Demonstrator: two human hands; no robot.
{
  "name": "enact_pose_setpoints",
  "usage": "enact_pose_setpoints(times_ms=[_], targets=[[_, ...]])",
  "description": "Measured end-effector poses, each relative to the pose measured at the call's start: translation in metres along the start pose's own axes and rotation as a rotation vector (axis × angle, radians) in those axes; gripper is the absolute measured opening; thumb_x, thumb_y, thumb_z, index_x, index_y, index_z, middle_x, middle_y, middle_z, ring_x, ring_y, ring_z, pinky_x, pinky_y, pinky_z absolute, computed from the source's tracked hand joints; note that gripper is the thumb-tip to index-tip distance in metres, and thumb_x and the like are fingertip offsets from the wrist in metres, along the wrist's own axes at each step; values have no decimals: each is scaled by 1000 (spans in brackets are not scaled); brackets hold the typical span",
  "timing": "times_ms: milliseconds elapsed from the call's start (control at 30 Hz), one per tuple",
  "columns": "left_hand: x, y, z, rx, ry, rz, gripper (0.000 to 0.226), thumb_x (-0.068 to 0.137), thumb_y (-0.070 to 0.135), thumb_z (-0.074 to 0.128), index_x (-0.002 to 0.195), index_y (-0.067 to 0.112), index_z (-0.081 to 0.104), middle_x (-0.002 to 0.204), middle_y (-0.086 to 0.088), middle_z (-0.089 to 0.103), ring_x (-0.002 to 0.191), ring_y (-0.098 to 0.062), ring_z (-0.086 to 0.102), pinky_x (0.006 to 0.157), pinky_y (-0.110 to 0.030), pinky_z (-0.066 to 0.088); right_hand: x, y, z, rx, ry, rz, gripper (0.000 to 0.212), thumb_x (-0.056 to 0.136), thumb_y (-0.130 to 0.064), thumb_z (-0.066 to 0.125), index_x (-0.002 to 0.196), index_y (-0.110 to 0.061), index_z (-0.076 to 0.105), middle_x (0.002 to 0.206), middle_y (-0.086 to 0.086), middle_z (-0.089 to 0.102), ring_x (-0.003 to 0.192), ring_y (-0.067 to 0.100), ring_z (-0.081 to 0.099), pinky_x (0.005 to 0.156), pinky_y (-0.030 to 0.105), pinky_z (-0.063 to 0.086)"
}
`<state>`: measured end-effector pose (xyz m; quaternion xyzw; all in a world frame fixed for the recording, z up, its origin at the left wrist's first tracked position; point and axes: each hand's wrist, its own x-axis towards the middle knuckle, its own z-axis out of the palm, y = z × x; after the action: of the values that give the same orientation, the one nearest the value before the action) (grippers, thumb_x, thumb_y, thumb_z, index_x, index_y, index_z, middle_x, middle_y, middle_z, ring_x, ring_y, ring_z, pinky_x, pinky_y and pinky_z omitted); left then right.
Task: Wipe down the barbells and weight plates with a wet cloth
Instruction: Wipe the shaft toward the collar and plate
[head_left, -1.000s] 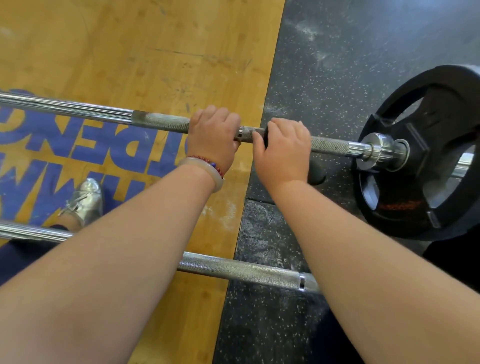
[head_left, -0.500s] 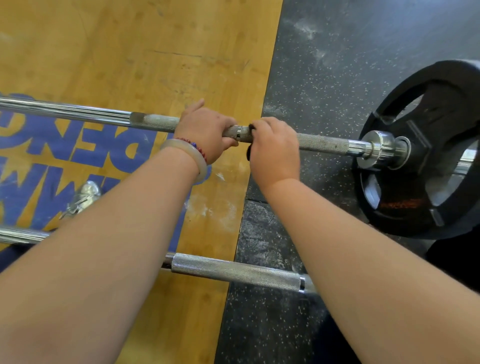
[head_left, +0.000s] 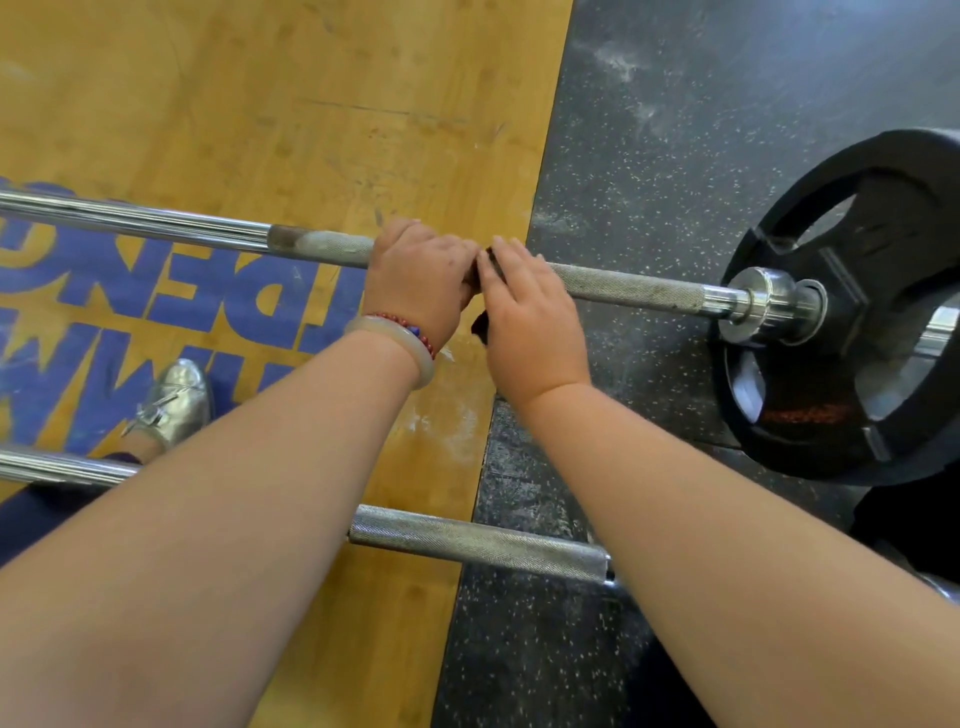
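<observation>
A steel barbell (head_left: 628, 287) lies across the floor, with a black weight plate (head_left: 883, 218) on its right sleeve. My left hand (head_left: 415, 280) grips the chalky knurled shaft near the middle. Touching it on the right, my right hand (head_left: 530, 332) lies over the bar and holds a dark cloth (head_left: 480, 328) against it. Only small dark bits of the cloth show, at my fingertips and below my thumb side. A second barbell (head_left: 467, 540) lies nearer to me, partly hidden by my forearms.
The bars cross a wooden platform (head_left: 260, 104) with blue lettering on the left and speckled black rubber flooring (head_left: 675, 130) on the right. A silver shoe (head_left: 174, 400) stands between the two bars at the left.
My hands have closed together on the far bar until they touch. My right hand's fingers now reach flatter over the bar than before.
</observation>
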<state>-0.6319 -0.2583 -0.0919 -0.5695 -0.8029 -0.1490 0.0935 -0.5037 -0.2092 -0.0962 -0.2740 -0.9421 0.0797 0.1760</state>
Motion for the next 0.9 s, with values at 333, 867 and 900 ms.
enact_pose_setpoints(times_ms=[333, 867, 900], targets=[[3, 1, 2, -1, 4, -13, 12, 79, 16, 58, 78, 15, 70, 71, 0, 69, 71, -26, 61, 83, -32, 32, 10, -30, -7, 134, -32, 214, 48, 89, -1, 39, 137, 3, 46, 146, 20, 39, 138, 33, 32, 115, 37, 16], [0, 2, -2, -1, 10, -7, 8, 76, 19, 73, 80, 14, 68, 74, 0, 69, 76, -27, 60, 81, -32, 25, -3, 10, 4, 66, 232, 34, 32, 80, 2, 48, 106, 7, 66, 105, 15, 65, 96, 28, 47, 77, 42, 52], [0, 2, -1, -7, 0, -17, 7, 77, 19, 72, 82, 14, 68, 76, 0, 69, 78, -27, 60, 82, -32, 25, -4, 11, 2, 59, 223, 30, 31, 80, 1, 48, 105, 6, 66, 104, 14, 64, 93, 26, 42, 75, 41, 51]])
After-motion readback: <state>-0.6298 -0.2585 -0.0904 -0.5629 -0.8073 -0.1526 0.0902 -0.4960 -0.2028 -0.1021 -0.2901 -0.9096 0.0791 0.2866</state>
